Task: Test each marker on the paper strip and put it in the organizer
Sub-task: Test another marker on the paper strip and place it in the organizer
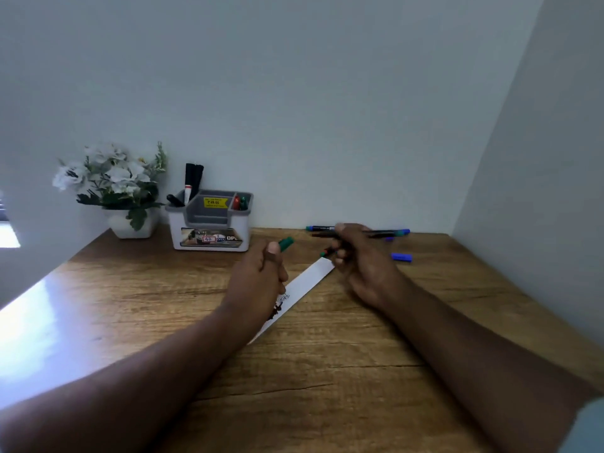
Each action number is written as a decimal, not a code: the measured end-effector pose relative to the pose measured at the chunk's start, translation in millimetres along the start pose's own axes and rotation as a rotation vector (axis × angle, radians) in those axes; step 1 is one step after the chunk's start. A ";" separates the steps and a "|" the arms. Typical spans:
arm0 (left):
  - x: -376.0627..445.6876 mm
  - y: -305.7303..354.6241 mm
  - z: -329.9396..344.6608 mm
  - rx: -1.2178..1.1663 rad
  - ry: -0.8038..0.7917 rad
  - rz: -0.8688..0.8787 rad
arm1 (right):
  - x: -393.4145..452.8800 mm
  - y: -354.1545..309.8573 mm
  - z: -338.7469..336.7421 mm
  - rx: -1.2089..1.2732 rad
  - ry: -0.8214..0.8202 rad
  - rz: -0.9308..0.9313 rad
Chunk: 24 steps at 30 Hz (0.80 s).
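Marker (327,251) sits pinched in the right hand (356,256), tip bared, its green cap (286,243) gripped apart in the left hand (261,273), ready for testing on the paper strip (313,273) just below.

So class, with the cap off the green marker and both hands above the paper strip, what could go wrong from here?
1. The right hand holds the uncapped green marker with its tip beside the paper strip; a slip could mark the wooden desk.
2. The left hand grips the green cap, so nothing pins the strip; it may slide during the stroke.
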<state>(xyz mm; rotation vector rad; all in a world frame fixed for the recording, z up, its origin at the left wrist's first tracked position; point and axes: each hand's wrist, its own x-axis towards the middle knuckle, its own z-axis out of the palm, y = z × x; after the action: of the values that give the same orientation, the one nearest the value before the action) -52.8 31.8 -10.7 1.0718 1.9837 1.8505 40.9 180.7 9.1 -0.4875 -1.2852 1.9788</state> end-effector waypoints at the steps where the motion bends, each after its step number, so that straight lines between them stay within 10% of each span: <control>1: 0.2 -0.1 -0.7 -0.046 0.021 -0.006 | -0.3 6.2 6.8 -0.065 -0.087 -0.022; 24: 13.5 -6.3 -4.0 -0.125 0.101 -0.084 | -6.8 15.4 15.1 -0.844 -0.365 -0.142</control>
<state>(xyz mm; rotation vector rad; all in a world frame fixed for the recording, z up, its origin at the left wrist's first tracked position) -67.0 37.7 -11.7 0.8637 1.9048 1.9902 30.2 162.3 1.4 -0.4046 -2.3184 1.3680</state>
